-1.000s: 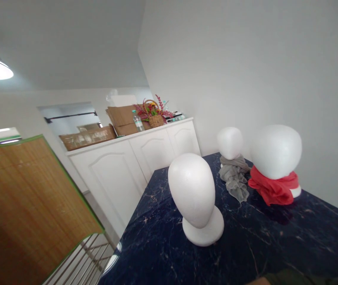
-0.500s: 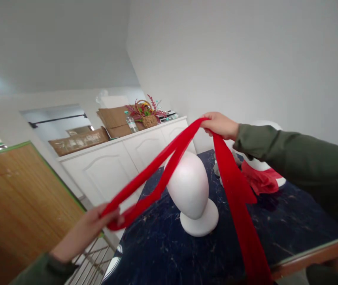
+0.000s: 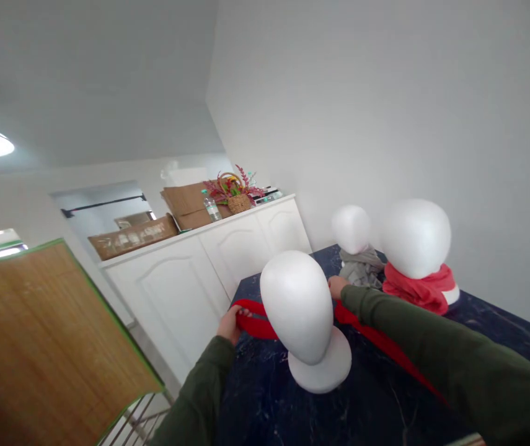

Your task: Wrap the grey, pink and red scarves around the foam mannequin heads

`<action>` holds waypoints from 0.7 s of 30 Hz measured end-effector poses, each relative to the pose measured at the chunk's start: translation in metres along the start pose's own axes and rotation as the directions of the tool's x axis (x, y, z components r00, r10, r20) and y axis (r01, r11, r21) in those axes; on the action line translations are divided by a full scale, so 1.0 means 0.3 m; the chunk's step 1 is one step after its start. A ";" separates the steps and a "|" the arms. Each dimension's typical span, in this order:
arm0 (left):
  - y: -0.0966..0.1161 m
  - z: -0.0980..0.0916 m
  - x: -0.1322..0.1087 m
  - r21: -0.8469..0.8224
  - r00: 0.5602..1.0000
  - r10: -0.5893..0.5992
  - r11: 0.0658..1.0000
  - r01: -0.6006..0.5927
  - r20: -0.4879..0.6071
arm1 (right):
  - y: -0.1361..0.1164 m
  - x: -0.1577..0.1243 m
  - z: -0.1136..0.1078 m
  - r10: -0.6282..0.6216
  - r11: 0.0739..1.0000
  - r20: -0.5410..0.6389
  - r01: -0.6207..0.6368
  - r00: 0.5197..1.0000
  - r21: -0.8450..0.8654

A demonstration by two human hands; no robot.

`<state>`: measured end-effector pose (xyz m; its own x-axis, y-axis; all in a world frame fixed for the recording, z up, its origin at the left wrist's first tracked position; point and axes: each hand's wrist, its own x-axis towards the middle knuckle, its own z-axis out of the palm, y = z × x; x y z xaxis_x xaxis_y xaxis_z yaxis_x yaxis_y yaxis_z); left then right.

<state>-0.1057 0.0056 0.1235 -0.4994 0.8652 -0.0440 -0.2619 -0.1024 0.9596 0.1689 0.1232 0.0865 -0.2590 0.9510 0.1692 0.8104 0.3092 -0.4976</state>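
A white foam mannequin head (image 3: 296, 306) stands on its round base on the dark blue marbled table (image 3: 265, 396). Behind its neck runs a red scarf (image 3: 259, 328), partly hidden by the head. To the left of the head, my left hand (image 3: 232, 323) is closed on a looped part of the scarf. My right hand (image 3: 338, 287) grips the scarf on the other side, its fingers partly hidden behind the head. From there a long end of the scarf trails toward me beneath my right sleeve.
At the table's right stands another foam head (image 3: 417, 238) with a coral-red scarf (image 3: 420, 288) round its neck. A third foam head (image 3: 351, 228) with a grey scarf (image 3: 361, 266) is beyond it. White cabinets (image 3: 172, 297) line the back; a wooden board (image 3: 55, 341) is at left.
Both hands have lowered, carrying the scarf from above and in front of the head down behind its neck. The view has shifted, showing the other two heads more fully.
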 end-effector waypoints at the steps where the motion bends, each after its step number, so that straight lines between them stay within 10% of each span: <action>1: -0.045 -0.017 -0.032 -0.012 0.999 -0.003 1.000 0.004 0.049 | 0.038 -0.032 0.036 -0.013 1.000 0.017 0.013 1.000 0.000; 8: -0.270 -0.134 -0.312 -0.068 0.919 0.096 0.995 -0.076 0.382 | 0.265 -0.290 0.101 -0.218 0.973 -0.006 0.217 0.976 -0.081; 14: -0.343 -0.056 -0.409 0.166 0.803 -0.131 0.985 0.040 0.582 | 0.192 -0.388 0.011 -0.116 0.979 0.062 0.124 0.991 -0.161; 18: -0.383 0.025 -0.424 0.338 0.726 -0.298 0.936 0.096 0.620 | 0.099 -0.479 -0.018 -0.181 0.968 0.206 0.136 0.962 0.213; 21: -0.403 0.067 -0.425 0.336 0.682 -0.293 0.939 0.073 0.670 | 0.041 -0.556 0.015 -0.282 0.781 0.347 0.004 0.894 0.624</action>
<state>0.0063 -0.0825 0.0186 0.2895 0.9490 -0.1245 -0.0053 0.1317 0.9913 0.2197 -0.0315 0.0481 -0.6428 0.7661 -0.0034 0.3037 0.2507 -0.9192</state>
